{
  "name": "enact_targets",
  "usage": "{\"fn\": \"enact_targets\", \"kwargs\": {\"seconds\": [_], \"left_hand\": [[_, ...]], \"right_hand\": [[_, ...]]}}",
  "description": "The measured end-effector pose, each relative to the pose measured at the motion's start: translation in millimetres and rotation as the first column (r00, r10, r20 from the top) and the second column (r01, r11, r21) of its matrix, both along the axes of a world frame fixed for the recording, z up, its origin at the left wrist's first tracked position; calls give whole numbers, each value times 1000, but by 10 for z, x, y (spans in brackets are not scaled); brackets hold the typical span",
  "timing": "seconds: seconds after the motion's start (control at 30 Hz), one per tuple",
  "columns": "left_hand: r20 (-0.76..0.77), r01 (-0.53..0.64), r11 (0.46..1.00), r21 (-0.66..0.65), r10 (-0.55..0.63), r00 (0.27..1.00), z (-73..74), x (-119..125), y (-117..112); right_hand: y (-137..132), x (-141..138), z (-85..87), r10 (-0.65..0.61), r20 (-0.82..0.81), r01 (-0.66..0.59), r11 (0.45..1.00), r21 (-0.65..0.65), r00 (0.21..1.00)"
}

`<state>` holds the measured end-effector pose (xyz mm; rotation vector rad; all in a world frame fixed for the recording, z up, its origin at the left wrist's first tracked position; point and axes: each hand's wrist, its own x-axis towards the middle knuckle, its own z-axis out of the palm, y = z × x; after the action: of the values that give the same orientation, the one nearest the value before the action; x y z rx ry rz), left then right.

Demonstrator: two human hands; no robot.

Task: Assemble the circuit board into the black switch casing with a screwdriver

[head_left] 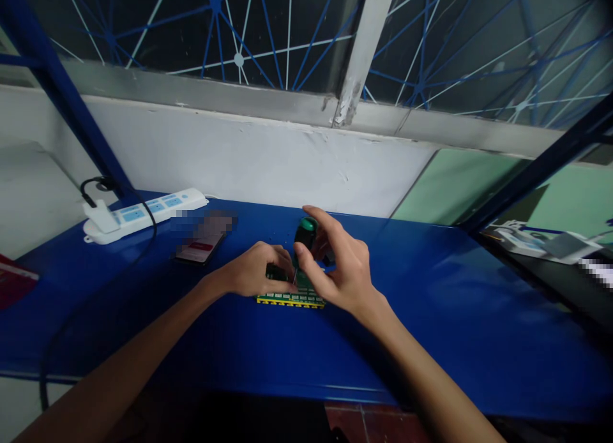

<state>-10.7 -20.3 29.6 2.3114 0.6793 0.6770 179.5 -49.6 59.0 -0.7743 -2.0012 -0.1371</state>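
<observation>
My right hand (342, 264) grips a screwdriver (306, 229) with a green and black handle. Its shaft points down at a green circuit board (311, 296) that has a yellow, toothed front edge. On the board's left part rests my left hand (256, 269), its thumb and fingers curled in close to the screwdriver's tip. What lies between those fingers is too small to make out, and the tip itself is partly hidden by them. Both hands cover much of the board.
A phone (204, 239) lies left of the board on the blue table (431, 341). Behind it stands a white power strip (148, 214) with a black cable (154, 219) plugged in. Small specks, perhaps screws, lie behind the board. Blue frame posts rise at both sides.
</observation>
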Motion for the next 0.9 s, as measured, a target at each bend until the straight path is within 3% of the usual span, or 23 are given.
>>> {"fn": "enact_targets", "kwargs": {"seconds": [0.2,0.37,0.67,0.9], "left_hand": [[38,6,999,-47,-4,999,10,8,-3],[-25,14,998,-58,-15,1000,55,17,-34],[28,-5,997,-80,7,1000,-24,17,-2],[16,24,997,-80,-23,1000,7,7,1]], "right_hand": [[-1,9,16,-2,52,1,1000,16,999],[-7,10,21,21,68,-20,1000,-24,997],[-9,9,28,35,72,-33,999,-27,997],[-5,9,31,36,79,-33,999,-42,996]]}}
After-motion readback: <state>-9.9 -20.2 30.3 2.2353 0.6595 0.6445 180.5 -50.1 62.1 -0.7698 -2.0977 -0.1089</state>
